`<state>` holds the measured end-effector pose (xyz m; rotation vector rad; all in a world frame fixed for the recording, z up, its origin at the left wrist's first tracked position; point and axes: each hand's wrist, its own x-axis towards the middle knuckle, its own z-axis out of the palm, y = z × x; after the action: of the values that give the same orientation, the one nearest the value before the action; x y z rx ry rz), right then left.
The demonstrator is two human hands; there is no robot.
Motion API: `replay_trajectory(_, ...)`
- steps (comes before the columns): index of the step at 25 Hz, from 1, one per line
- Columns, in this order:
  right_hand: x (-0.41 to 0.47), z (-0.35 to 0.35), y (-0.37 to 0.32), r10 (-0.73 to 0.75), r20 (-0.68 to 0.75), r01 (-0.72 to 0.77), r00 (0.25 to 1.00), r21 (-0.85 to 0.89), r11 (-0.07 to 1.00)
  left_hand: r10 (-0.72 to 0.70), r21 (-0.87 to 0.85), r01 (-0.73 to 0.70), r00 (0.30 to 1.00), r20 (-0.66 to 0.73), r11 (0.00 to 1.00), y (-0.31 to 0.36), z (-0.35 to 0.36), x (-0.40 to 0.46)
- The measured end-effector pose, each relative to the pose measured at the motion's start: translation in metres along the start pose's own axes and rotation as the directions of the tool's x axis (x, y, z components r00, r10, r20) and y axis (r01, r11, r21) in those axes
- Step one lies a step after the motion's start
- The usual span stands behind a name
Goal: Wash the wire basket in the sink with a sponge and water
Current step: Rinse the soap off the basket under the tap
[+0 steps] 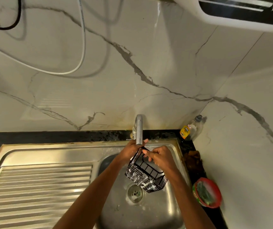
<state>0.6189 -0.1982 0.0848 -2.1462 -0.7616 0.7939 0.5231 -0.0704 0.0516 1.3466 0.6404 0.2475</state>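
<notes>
Looks like the rinse stage to me: basket [145, 175] hangs tilted over the sink [149, 215], just under the tap [139, 129]. Left hand [130, 152] grips its top edge, right hand [159, 157] pinches the rim beside it. I'd turn it slowly so water reaches the suds at its low end. Red tub [206, 193] below the right hand holds a green scrubber [203, 192] and foam.

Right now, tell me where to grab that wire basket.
Grip the wire basket by its raised top rim under the tap, coming from above. It hangs tilted over the sink, soapy lower end down, and both hands already hold that end.
</notes>
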Motion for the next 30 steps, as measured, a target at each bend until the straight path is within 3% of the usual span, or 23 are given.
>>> replay_trajectory(3, 0.002, -0.012, 0.002, -0.015, 0.017, 0.015, 1.0, -0.007, 1.0, -0.058, -0.012, 0.058, 0.998, 0.011, 0.998, -0.023, -0.003, 0.005)
replay_trajectory(5, -0.002, -0.022, 0.001, 0.007, 0.05, -0.011, 0.999, 0.096, 0.995, -0.106, 0.024, 0.106, 0.994, 0.002, 0.994, -0.032, 0.001, 0.004)
replay_trajectory(7, -0.004, -0.028, 0.0, 0.054, 0.092, -0.072, 0.994, 0.206, 0.976, -0.136, 0.043, 0.137, 0.991, -0.019, 0.99, -0.023, 0.009, 0.003)
replay_trajectory(10, -0.001, -0.026, 0.0, 0.12, 0.145, -0.15, 0.982, 0.218, 0.964, -0.126, 0.019, 0.127, 0.99, -0.061, 0.992, -0.002, 0.017, 0.004)
replay_trajectory(16, 0.005, -0.012, -0.004, -0.021, 0.251, -0.01, 0.968, 0.119, 0.993, -0.066, -0.01, 0.065, 0.994, -0.082, 0.998, -0.032, -0.002, -0.001)
replay_trajectory(22, -0.001, -0.013, -0.006, 0.025, 0.094, -0.036, 0.995, 0.115, 0.993, -0.071, -0.011, 0.071, 0.996, -0.06, 0.997, -0.029, 0.003, -0.009)
replay_trajectory(27, -0.003, -0.007, -0.003, 0.032, 0.135, -0.057, 0.99, 0.189, 0.98, -0.086, 0.048, 0.089, 0.994, -0.065, 0.995, -0.003, 0.009, 0.0)
replay_trajectory(30, -0.011, -0.008, -0.006, -0.062, 0.051, 0.062, 0.997, 0.007, 0.998, -0.055, 0.056, 0.059, 0.996, -0.07, 0.997, -0.021, 0.001, 0.002)
